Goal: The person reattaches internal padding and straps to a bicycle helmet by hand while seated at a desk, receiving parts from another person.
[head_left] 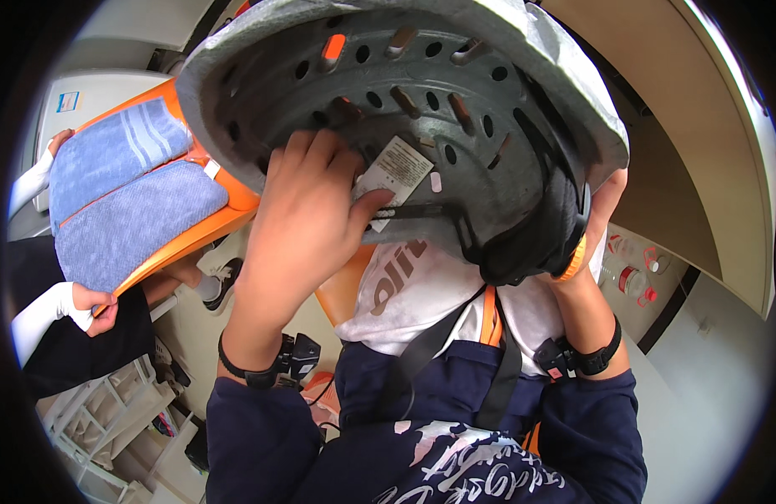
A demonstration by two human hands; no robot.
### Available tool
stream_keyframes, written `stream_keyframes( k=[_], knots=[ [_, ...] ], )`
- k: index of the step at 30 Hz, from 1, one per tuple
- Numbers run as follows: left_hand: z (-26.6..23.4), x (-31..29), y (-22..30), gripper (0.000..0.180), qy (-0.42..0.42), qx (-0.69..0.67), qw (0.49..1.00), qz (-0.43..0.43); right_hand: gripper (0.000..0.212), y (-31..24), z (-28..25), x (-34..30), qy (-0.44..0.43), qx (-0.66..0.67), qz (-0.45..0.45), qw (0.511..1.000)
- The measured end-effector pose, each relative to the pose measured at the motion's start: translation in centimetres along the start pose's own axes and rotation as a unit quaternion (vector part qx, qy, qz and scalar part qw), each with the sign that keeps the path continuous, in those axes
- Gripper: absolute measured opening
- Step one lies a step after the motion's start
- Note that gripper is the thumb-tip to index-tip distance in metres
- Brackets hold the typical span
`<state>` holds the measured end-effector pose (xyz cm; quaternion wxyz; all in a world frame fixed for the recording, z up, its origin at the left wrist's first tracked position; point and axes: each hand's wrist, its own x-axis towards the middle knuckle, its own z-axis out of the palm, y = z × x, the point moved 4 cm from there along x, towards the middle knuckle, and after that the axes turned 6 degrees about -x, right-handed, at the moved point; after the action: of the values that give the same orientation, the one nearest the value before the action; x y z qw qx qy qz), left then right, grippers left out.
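Note:
A bicycle-type helmet (522,92) is held up before me with its dark grey vented inside facing me. Inside it, my left hand (308,202) has its fingers curled, with the thumb and forefinger at a white printed label (405,168). The fingertips are partly hidden. My right hand (594,244) grips the helmet's right rim from outside, partly hidden behind it, beside an orange piece (573,259). Black straps (552,202) run along the right inner side, and a black padded part (526,252) sits low there. Under the helmet hangs a white cloth (388,294) with grey lettering.
At the left, another person's hands (94,309) hold an orange board (182,239) with blue towels (144,210). Plastic bottles (631,281) lie on the right beside a light brown panel (690,126). A white rack (94,412) stands at lower left.

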<state>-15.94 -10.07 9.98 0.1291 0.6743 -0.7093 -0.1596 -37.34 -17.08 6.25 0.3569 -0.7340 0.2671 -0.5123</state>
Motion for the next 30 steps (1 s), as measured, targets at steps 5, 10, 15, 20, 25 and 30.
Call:
stream_keyframes(
  k=[5, 10, 15, 20, 25, 30],
  knots=[
    [1.2, 0.4, 0.2, 0.034, 0.01, 0.086, 0.995, 0.044, 0.073, 0.2, 0.6, -0.1, -0.008, 0.028, -0.01, 1.0],
    [1.7, 0.0, -0.8, 0.023, 0.033, 0.059, 0.996, 0.066, 0.078, 0.4, 0.6, 0.3, -0.018, 0.028, -0.051, 0.998],
    [1.5, 0.4, -1.8, 0.016, -0.001, -0.045, 0.999, 0.013, 0.079, 0.3, 0.4, 0.2, -0.025, 0.003, -0.022, 0.999],
    [1.4, 0.7, -1.7, 0.014, -0.025, -0.124, 0.992, -0.024, 0.076, 0.2, 0.4, 0.1, -0.017, 0.021, 0.023, 0.999],
    [1.4, 0.4, -1.9, 0.012, -0.007, -0.13, 0.99, -0.045, 0.071, -0.2, 0.4, 0.3, -0.027, -0.001, 0.008, 1.0],
    [1.3, 0.5, -2.1, 0.01, 0.01, -0.132, 0.991, -0.03, 0.085, 0.1, 0.2, 0.3, -0.036, 0.012, 0.037, 0.999]
  ],
)
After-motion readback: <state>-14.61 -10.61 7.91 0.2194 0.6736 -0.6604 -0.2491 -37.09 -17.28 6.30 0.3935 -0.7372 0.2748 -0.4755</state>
